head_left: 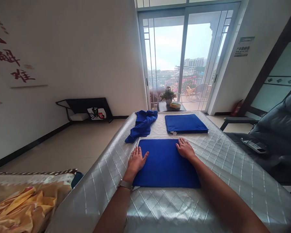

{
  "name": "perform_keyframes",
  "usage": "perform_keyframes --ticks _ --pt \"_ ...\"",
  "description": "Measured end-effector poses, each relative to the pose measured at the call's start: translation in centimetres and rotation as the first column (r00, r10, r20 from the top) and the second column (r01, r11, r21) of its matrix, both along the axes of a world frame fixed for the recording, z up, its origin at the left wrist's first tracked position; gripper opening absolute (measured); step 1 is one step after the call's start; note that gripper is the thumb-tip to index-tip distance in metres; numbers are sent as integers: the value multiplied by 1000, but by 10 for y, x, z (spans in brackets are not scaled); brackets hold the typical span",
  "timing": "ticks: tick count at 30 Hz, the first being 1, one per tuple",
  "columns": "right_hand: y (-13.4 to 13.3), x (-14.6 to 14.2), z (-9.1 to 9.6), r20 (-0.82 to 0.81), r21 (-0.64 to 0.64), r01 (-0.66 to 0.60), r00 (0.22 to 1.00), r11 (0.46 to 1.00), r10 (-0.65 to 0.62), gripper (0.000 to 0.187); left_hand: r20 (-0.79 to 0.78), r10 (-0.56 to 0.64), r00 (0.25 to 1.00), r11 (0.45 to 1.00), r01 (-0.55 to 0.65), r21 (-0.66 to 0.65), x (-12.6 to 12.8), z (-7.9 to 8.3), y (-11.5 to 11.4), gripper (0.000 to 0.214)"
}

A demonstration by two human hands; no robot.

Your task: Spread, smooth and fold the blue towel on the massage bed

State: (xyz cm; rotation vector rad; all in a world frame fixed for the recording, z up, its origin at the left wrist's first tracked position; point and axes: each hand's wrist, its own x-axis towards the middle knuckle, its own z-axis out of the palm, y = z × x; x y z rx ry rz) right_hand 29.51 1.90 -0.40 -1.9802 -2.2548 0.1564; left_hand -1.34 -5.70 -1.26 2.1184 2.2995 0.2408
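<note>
A blue cloth (166, 165), folded into a flat rectangle, lies on the silver quilted table (232, 168) in front of me. My left hand (135, 160) rests flat on the cloth's left edge, fingers stretched out. My right hand (185, 149) presses flat on its far right corner, fingers spread. Neither hand holds anything. Beyond it lies a second folded blue cloth (185, 123). A crumpled blue cloth (142, 124) sits to the far left of that one.
A small table with a potted plant (168, 94) stands beyond the table's far end, before glass doors. A dark chair (276, 136) is on the right. Yellow fabric (21, 207) lies at the lower left. A black rack (87, 110) stands against the left wall.
</note>
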Motion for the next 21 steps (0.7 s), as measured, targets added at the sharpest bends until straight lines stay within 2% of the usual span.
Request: perform_keyframes --ticks 10,14,17,19,21 --pt "-3 -3 1 -44 26 25 999 999 -24 63 -57 23 998 998 -19 68 -4 -5 0 89" --pt "-4 -4 1 -71 42 30 997 999 -27 62 -96 0 995 995 9 99 6 -1 -1 87" --pt "-5 -4 1 -96 54 30 995 998 -24 62 -70 -172 983 984 175 41 37 7 1 86" --pt "-5 -4 1 -106 59 27 994 998 -21 62 -40 -350 936 937 350 -1 69 14 7 83" --pt "-4 -3 0 -104 67 21 995 998 -14 61 -14 -498 867 867 498 -5 108 21 17 80"
